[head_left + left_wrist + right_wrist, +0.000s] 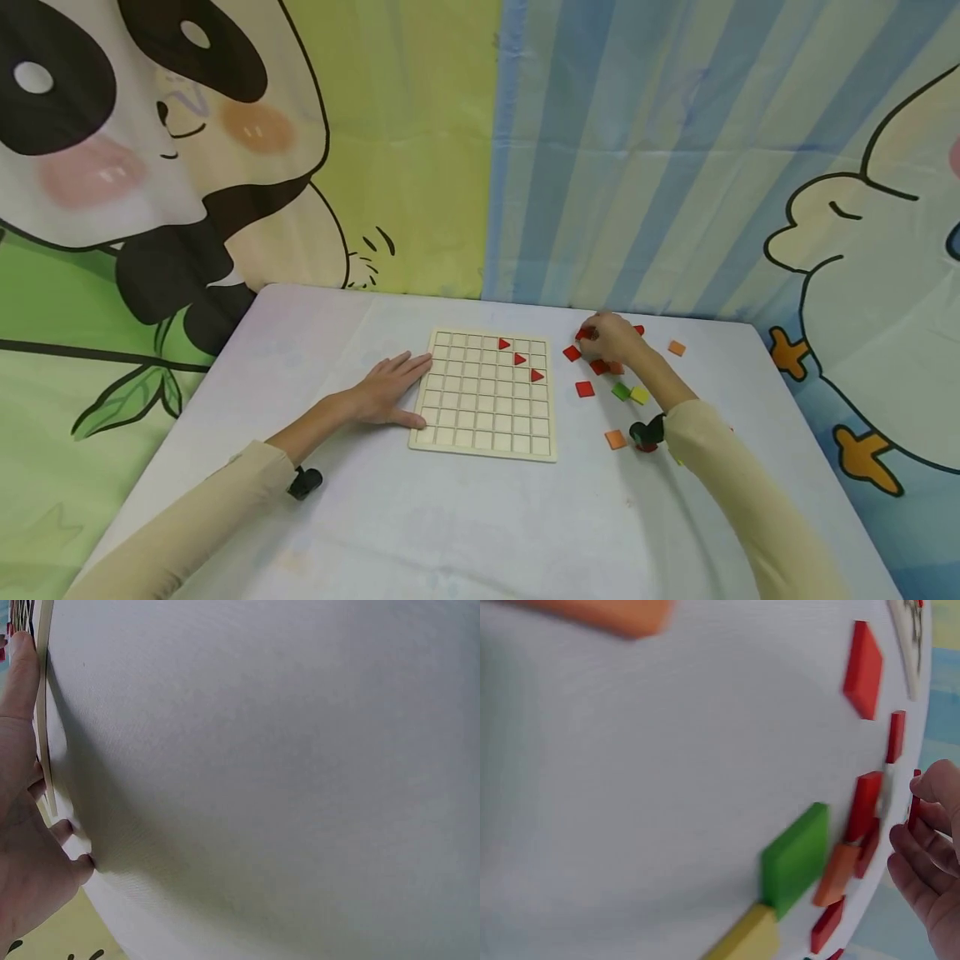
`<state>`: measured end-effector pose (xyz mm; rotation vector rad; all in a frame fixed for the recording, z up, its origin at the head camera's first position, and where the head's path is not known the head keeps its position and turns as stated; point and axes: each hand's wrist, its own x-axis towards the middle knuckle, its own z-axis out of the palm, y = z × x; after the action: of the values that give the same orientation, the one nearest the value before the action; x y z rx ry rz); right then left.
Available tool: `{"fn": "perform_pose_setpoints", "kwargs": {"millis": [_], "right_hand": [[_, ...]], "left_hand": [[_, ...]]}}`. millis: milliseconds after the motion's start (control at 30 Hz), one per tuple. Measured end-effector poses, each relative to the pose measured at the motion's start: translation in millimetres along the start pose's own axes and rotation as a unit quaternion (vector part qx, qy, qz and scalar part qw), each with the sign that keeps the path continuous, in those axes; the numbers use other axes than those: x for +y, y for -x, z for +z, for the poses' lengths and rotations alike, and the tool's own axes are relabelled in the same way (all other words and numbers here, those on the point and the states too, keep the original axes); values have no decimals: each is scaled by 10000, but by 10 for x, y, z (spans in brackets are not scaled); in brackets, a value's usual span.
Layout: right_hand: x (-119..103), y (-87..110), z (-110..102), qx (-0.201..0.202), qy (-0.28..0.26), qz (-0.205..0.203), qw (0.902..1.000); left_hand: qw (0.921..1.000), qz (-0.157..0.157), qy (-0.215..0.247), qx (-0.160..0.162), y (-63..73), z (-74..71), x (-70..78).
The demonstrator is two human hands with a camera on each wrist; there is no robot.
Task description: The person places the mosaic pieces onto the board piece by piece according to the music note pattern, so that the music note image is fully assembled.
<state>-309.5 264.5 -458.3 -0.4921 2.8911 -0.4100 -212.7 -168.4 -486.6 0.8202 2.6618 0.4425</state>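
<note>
Currently, cream grid board [486, 402] flat on counter [420, 525], three red triangles [520, 359] set diagonally in its upper-right cells, left hand [384, 392] touching board's left edge, grip spread, right hand [613, 337] off board's right side, grip pinching red tile [915, 801], green tile [796, 859] beside yellow tile [744, 937].

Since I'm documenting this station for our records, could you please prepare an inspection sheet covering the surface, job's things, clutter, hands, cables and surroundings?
Surface: table with white covering.
Job's things: grid board bearing three red triangles; loose red, orange, green and yellow tiles to its right.
Clutter: nothing seen beyond the scattered tiles.
Hands: left hand touches the board's left edge; right hand pinches a red piece.
Cables: nothing seen.
Surroundings: printed backdrop with cartoon panda and stripes.
</note>
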Motion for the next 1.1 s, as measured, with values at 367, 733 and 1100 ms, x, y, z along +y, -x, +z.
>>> {"fn": "perform_pose_setpoints", "kwargs": {"millis": [367,733,1100], "right_hand": [[-593,-87,4,372,-729,-1289,9883],[-1127,-327,241,-69,-774,-1821,9802],[-1225,-458,364,-128,-417,-2029,9782]], "left_hand": [[9999,94,74,120,14,-8,0],[9999,119,53,112,34,-3,19],[9999,53,-46,94,-6,42,-32]]}}
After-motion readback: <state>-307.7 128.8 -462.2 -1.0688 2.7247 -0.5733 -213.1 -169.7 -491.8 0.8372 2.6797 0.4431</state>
